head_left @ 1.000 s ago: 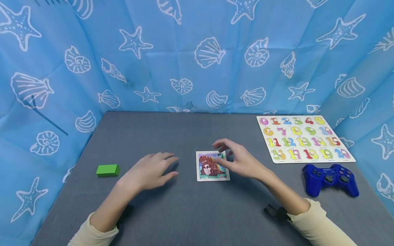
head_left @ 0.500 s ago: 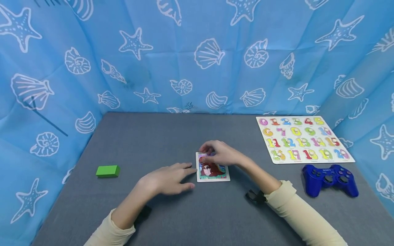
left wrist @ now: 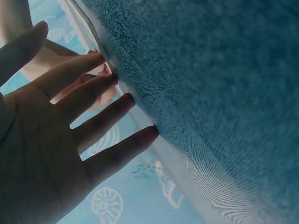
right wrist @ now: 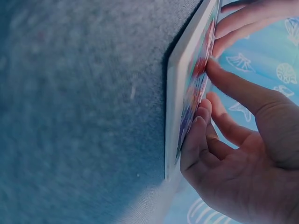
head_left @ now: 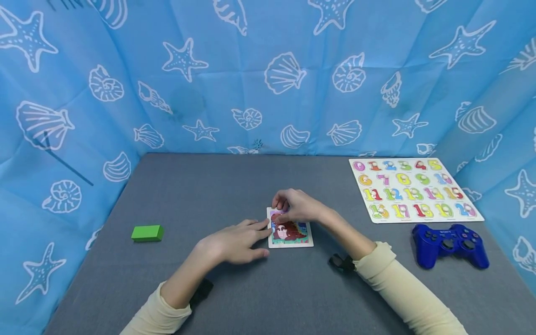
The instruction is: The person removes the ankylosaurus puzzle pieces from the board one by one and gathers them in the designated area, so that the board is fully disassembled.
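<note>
A small square jigsaw puzzle with a white border and a red-brown dinosaur picture lies flat on the grey table. My left hand comes in from its left side, fingers spread and nearly straight, index and middle fingertips right at the border. In the left wrist view the left hand's fingertips reach the table surface. Over the puzzle's upper part, my right hand bends its fingers down. The right wrist view shows the right hand's thumb tip on the picture and curled fingertips against its face, covering part of it.
A green block lies at the left. At the back right is a white number puzzle board, with a blue game controller in front of it. A blue shell-patterned curtain hangs behind the table and along both sides.
Both hands have moved in to the jigsaw puzzle: the left rightward to its left border, the right leftward over its upper part. In the last half second they shifted only slightly.
</note>
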`<move>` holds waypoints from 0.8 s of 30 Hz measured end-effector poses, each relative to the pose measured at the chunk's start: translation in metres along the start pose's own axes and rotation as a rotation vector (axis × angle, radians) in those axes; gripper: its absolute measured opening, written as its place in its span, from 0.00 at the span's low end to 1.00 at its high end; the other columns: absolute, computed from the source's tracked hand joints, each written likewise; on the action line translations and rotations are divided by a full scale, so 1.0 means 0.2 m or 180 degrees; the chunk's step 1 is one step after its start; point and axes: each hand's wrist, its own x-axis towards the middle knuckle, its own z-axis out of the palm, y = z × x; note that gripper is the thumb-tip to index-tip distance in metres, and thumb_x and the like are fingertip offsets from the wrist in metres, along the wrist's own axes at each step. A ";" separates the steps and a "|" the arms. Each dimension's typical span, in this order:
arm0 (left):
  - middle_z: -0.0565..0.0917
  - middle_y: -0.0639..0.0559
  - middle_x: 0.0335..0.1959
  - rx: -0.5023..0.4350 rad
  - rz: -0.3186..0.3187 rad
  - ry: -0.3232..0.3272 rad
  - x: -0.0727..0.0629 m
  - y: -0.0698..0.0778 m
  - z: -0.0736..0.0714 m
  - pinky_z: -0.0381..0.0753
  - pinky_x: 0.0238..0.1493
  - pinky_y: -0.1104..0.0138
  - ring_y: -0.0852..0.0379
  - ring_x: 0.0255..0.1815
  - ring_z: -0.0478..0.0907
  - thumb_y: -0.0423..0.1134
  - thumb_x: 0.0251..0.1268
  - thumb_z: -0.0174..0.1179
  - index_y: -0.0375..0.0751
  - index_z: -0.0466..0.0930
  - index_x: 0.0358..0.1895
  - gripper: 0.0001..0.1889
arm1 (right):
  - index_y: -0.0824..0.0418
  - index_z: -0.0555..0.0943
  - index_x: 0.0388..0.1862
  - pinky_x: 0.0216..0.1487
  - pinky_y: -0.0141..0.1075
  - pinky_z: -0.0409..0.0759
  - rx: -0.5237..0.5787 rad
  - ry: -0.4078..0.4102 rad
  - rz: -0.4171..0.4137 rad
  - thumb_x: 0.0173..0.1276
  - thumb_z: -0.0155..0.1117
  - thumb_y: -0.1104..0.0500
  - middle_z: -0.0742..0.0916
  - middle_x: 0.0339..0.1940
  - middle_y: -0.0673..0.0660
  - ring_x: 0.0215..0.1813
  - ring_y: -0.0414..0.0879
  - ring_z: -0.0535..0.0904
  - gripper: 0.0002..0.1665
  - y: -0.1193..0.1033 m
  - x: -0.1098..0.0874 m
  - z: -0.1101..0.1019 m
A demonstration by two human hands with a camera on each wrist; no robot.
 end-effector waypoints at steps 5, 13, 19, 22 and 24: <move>0.54 0.55 0.92 0.0023 0.0013 0.0018 0.00 0.00 0.01 0.63 0.86 0.39 0.46 0.92 0.54 0.57 0.85 0.56 0.55 0.64 0.86 0.33 | 0.64 0.87 0.47 0.47 0.33 0.84 -0.0174 0.0065 0.0037 0.67 0.82 0.59 0.90 0.41 0.57 0.42 0.42 0.84 0.15 -0.01 -0.01 0.00; 0.55 0.55 0.92 0.0122 -0.0052 0.0035 0.01 0.00 0.01 0.65 0.85 0.39 0.46 0.92 0.53 0.57 0.85 0.56 0.55 0.63 0.86 0.33 | 0.62 0.90 0.42 0.41 0.29 0.85 -0.0270 0.0183 -0.0005 0.66 0.84 0.55 0.92 0.35 0.53 0.37 0.38 0.84 0.13 0.00 -0.01 0.01; 0.56 0.55 0.92 0.0148 -0.0044 0.0040 0.02 0.00 0.02 0.65 0.85 0.38 0.45 0.92 0.53 0.57 0.86 0.56 0.54 0.64 0.86 0.33 | 0.62 0.89 0.42 0.39 0.27 0.82 -0.0174 0.0122 -0.0110 0.68 0.82 0.57 0.90 0.34 0.53 0.36 0.38 0.82 0.12 0.01 -0.01 0.00; 0.56 0.55 0.92 0.0130 -0.0031 0.0031 0.02 0.00 0.02 0.64 0.85 0.38 0.45 0.92 0.53 0.57 0.86 0.55 0.54 0.64 0.86 0.33 | 0.63 0.88 0.43 0.40 0.28 0.82 -0.0158 0.0104 -0.0120 0.69 0.81 0.58 0.90 0.35 0.54 0.36 0.39 0.82 0.11 0.01 -0.02 0.00; 0.55 0.55 0.92 0.0113 -0.0027 0.0029 0.02 0.00 0.02 0.64 0.86 0.38 0.45 0.92 0.52 0.56 0.86 0.55 0.54 0.63 0.86 0.33 | 0.64 0.88 0.44 0.41 0.29 0.83 -0.0175 0.0130 -0.0092 0.69 0.81 0.58 0.90 0.36 0.55 0.37 0.39 0.82 0.12 0.01 -0.02 0.00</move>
